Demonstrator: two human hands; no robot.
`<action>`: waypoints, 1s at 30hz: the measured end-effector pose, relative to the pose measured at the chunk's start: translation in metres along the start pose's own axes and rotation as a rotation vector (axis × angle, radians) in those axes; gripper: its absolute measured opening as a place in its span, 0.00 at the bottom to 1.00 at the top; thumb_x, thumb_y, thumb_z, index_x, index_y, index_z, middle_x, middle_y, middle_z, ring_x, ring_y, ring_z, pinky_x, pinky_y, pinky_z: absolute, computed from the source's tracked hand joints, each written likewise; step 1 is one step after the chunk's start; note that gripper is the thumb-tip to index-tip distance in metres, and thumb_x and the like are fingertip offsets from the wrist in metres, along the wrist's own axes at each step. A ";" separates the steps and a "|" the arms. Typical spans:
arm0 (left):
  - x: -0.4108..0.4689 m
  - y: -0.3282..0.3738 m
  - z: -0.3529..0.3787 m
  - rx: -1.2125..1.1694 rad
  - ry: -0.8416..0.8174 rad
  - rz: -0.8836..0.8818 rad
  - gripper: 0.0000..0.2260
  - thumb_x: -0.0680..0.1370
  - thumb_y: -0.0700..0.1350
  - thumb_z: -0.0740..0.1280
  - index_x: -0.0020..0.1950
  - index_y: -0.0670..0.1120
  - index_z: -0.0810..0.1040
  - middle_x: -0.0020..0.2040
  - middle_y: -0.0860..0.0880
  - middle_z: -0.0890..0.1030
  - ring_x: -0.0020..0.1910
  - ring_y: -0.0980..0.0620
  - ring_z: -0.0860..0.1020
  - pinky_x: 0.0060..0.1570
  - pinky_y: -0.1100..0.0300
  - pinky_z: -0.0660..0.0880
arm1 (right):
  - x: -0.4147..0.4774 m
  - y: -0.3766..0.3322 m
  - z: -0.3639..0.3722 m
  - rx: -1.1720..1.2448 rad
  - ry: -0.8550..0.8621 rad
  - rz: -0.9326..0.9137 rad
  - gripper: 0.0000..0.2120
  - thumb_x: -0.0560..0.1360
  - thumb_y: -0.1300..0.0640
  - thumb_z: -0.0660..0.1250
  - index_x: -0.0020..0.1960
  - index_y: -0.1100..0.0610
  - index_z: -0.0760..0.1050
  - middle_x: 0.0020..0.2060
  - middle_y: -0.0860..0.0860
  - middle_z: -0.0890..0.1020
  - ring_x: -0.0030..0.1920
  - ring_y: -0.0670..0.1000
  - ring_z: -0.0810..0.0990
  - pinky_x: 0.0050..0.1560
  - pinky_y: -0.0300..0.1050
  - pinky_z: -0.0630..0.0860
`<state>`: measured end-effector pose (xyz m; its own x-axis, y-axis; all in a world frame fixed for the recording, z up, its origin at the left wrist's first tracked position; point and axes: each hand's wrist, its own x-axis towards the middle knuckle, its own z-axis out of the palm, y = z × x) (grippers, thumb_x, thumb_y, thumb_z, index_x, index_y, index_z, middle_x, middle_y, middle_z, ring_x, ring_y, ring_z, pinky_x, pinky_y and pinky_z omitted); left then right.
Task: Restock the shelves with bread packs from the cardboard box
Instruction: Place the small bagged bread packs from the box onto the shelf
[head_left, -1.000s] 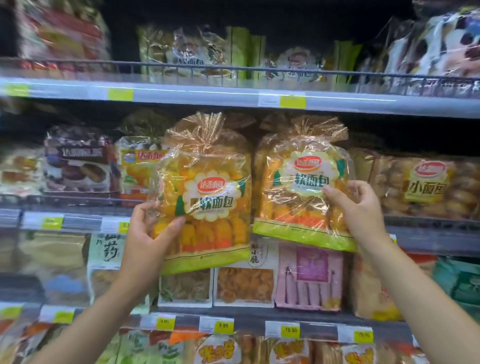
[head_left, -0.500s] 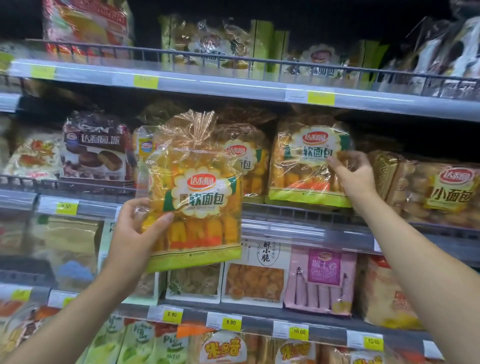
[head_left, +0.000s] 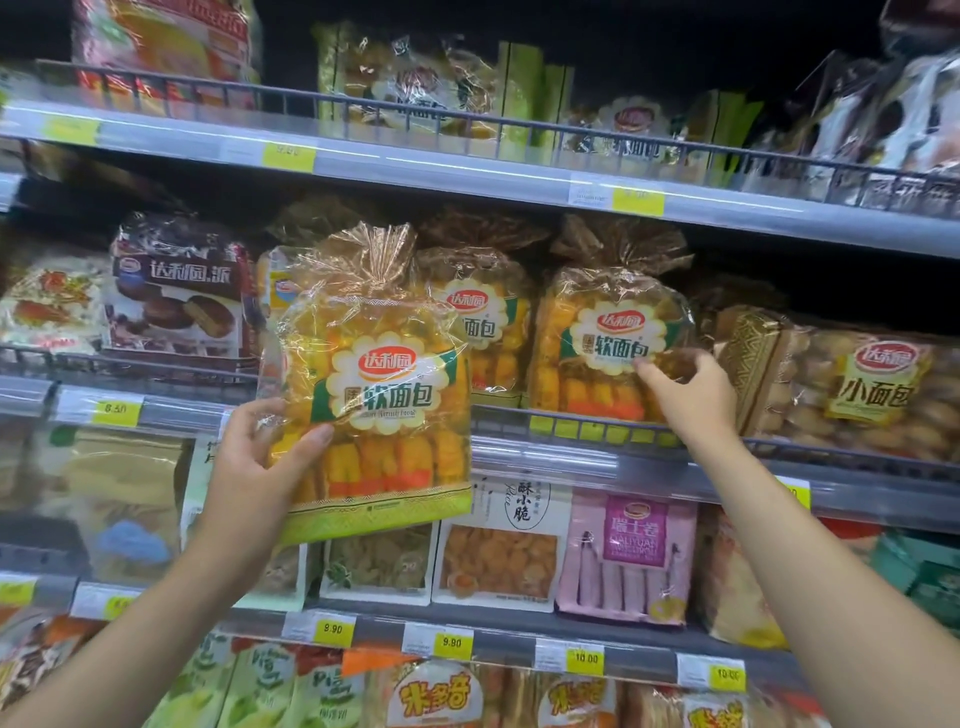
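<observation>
Our left hand (head_left: 249, 467) grips one soft bread pack (head_left: 376, 395) by its lower left corner, held up before the middle shelf (head_left: 571, 457). Our right hand (head_left: 691, 400) pinches another pack (head_left: 602, 343) standing at that shelf's front edge.

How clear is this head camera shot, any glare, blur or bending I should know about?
Head view: glare streaks the clear yellow bread pack held in the left hand; its big label stays readable. The grey shelf rails bow from wide-angle distortion. The top shelf recess is dark, edges and corner packs are smeared soft, and the yellow price tags up there are washed out.
</observation>
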<state>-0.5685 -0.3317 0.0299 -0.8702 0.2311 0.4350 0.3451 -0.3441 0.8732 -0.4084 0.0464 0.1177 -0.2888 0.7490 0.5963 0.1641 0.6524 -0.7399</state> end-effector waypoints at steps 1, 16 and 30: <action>0.000 -0.002 0.001 -0.013 -0.008 -0.003 0.25 0.65 0.61 0.80 0.57 0.59 0.75 0.65 0.45 0.80 0.56 0.41 0.84 0.56 0.34 0.79 | -0.001 0.003 -0.001 -0.017 0.004 0.002 0.27 0.74 0.41 0.74 0.64 0.57 0.76 0.51 0.48 0.77 0.51 0.50 0.75 0.50 0.42 0.68; 0.005 0.008 0.013 -0.076 -0.049 -0.005 0.28 0.64 0.65 0.78 0.60 0.59 0.74 0.68 0.50 0.76 0.60 0.48 0.81 0.61 0.43 0.78 | -0.053 -0.043 -0.009 0.125 0.137 -0.366 0.13 0.75 0.54 0.73 0.57 0.52 0.75 0.53 0.50 0.80 0.49 0.50 0.81 0.53 0.50 0.78; 0.104 0.035 0.057 -0.093 -0.335 -0.178 0.39 0.63 0.70 0.78 0.71 0.61 0.71 0.71 0.50 0.77 0.72 0.40 0.72 0.69 0.29 0.64 | -0.062 -0.103 0.051 0.109 -0.558 -0.133 0.36 0.75 0.36 0.70 0.77 0.48 0.62 0.57 0.45 0.77 0.59 0.48 0.77 0.54 0.47 0.75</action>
<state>-0.6272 -0.2679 0.1184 -0.7451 0.5740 0.3397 0.1524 -0.3494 0.9245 -0.4555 -0.0733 0.1406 -0.7586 0.4676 0.4536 0.0031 0.6989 -0.7152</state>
